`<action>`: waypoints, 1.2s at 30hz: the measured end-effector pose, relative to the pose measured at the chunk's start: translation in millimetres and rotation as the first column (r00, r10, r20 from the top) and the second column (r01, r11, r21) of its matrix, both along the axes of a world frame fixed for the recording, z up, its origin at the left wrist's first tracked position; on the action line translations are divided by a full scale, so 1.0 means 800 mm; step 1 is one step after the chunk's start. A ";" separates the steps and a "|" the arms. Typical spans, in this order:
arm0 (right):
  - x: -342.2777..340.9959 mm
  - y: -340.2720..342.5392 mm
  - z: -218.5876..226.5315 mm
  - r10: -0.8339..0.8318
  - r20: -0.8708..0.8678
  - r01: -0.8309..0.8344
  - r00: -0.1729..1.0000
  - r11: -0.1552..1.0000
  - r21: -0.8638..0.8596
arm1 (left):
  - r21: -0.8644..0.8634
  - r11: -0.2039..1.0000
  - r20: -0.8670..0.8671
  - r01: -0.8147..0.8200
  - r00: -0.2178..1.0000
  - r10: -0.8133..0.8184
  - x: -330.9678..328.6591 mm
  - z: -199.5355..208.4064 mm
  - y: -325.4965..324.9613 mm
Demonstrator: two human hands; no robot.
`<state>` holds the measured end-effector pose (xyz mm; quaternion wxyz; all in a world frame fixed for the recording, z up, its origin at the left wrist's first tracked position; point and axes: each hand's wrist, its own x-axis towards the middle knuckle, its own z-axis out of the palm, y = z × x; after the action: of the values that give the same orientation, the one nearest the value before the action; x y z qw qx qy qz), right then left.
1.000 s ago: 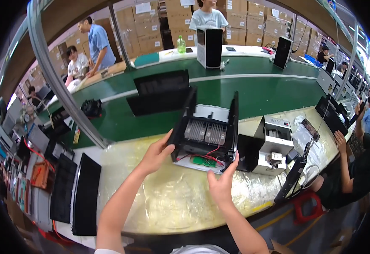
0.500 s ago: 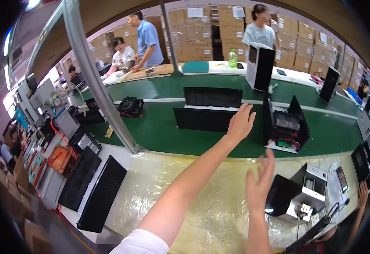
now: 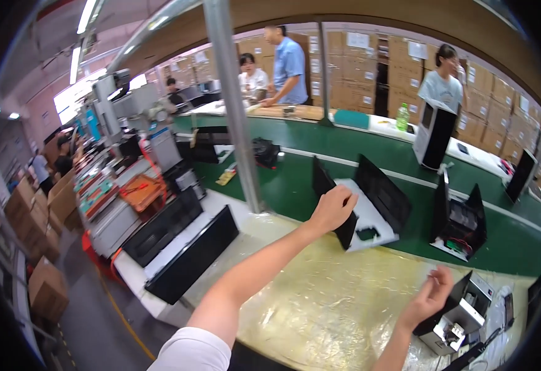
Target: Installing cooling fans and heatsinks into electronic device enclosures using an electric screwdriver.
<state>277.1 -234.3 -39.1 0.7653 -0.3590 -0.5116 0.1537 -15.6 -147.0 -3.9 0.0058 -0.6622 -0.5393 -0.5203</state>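
Observation:
My left hand [image 3: 334, 209] reaches forward, fingers bent over the top edge of the near black panel of an open computer case [image 3: 369, 230]. Two black panels stand upright along this case's pale base, and it lies at a slant on the green belt by the bench edge. Over the right part of the film-covered bench [image 3: 295, 278], my right hand [image 3: 428, 298] hovers with loosely bent fingers, nothing in it. Close beside it sits a small metal case with a black panel [image 3: 462, 315], its inside showing.
Left, another open black case [image 3: 193, 253] rests on a white table, near a metal post [image 3: 233, 111]. A part-built case [image 3: 459, 222] and a tall white-and-black case [image 3: 436, 133] stand on the green belt [image 3: 283, 179]. Several people and stacked cartons [image 3: 354, 80] are beyond.
The case at my left hand has swung from lying crosswise to a slant and come nearer. My right hand has lowered and its fingers have bent. The view has turned left.

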 end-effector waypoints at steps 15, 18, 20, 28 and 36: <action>-0.008 0.042 -0.007 0.112 -0.156 -0.128 0.981 0.987 -0.101 | -0.137 0.966 0.086 0.220 0.974 -0.210 -0.005 0.001 -0.300; -0.014 0.041 -0.013 0.161 -0.210 -0.185 0.964 0.978 -0.100 | -0.196 0.950 0.132 0.244 0.966 -0.221 0.040 -0.046 -0.327; -0.017 0.038 -0.011 0.174 -0.225 -0.203 0.959 0.972 -0.114 | -0.256 0.958 -0.014 0.130 0.990 -0.138 0.060 -0.077 -0.317; -0.016 0.055 -0.027 0.242 -0.181 -0.273 0.953 0.946 -0.177 | -0.285 0.951 0.221 0.122 0.973 -0.058 0.065 -0.108 -0.262; -0.020 0.064 -0.023 0.526 -0.179 -0.556 0.831 0.778 -0.294 | 0.099 0.951 0.900 0.292 0.382 -0.210 0.041 0.011 -0.295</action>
<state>260.9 -183.4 -57.8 0.6381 -0.3141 -0.5256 0.4668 17.3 -382.7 5.2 -0.3873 -0.3534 -0.3706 -0.7667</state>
